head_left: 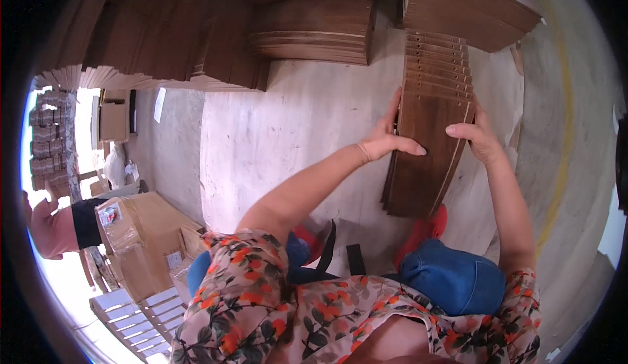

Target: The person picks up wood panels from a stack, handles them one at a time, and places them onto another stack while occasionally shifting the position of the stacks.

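A stack of dark brown wooden boards (428,135) stands between my hands, right of the middle. The boards are fanned at the far end, where small holes show along their stepped edges. My left hand (387,139) grips the left side, its thumb lying over the top board and its fingers down the side, partly hidden. On the right side my right hand (479,136) presses in the same way, thumb on top near the edge. Both hands are closed on the stack. Its near end hangs close to my red shoe (422,230).
Tall piles of brown boards (311,20) line the back left, and another pile (468,7) stands at the back right. A pale sheet (288,135) covers the floor. At left are a cardboard box (147,233), a slatted pallet (140,321) and another person (59,230).
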The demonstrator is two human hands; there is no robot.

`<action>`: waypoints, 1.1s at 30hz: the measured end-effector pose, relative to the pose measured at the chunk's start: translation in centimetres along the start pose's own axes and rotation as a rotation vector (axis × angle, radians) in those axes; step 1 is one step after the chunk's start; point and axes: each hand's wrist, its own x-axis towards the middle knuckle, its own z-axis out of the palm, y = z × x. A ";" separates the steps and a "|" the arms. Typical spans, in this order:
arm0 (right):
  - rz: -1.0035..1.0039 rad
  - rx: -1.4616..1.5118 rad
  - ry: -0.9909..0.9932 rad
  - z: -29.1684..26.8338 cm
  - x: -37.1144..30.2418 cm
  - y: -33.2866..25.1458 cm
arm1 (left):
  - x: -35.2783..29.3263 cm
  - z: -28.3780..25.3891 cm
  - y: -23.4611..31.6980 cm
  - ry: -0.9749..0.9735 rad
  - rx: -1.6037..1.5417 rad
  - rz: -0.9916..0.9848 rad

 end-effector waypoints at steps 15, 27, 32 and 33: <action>0.073 0.637 0.309 16.6 7.2 -7.0 | 6.4 -14.1 24.2 -0.336 0.441 -0.537; -0.049 0.783 0.558 21.2 17.6 -5.3 | 7.0 -22.1 23.8 0.185 1.528 0.555; 0.070 0.741 0.566 20.7 15.8 -5.8 | -4.3 -23.8 15.0 0.864 1.047 0.983; 0.129 0.716 0.592 20.3 14.9 -5.3 | -6.2 -24.4 13.1 0.965 0.912 0.902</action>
